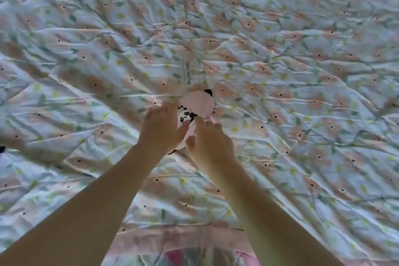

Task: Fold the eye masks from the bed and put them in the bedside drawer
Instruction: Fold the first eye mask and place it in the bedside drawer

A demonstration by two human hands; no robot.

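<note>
A wrinkled floral quilt (280,71), pale blue with peach flowers, covered the bed across the whole view and bore the printed words "keep smiling" (188,73) just beyond the fingers. Two bare forearms reached forward from the lower edge and converged at the centre of the quilt. The left hand (160,130) lay with its fingers (164,108) spread flat over the near left part of the eye mask, thumb pressed onto the printed panda. The right hand (212,143) rested beside it, its fingers (199,120) loosely curled and the index tip touching the mask's right edge; neither hand was closed around the fabric. The pink eye mask (199,103) lay flat on the quilt, partly under both sets of fingers, its rounded far end with a black ear projecting just past the fingertips.
</note>
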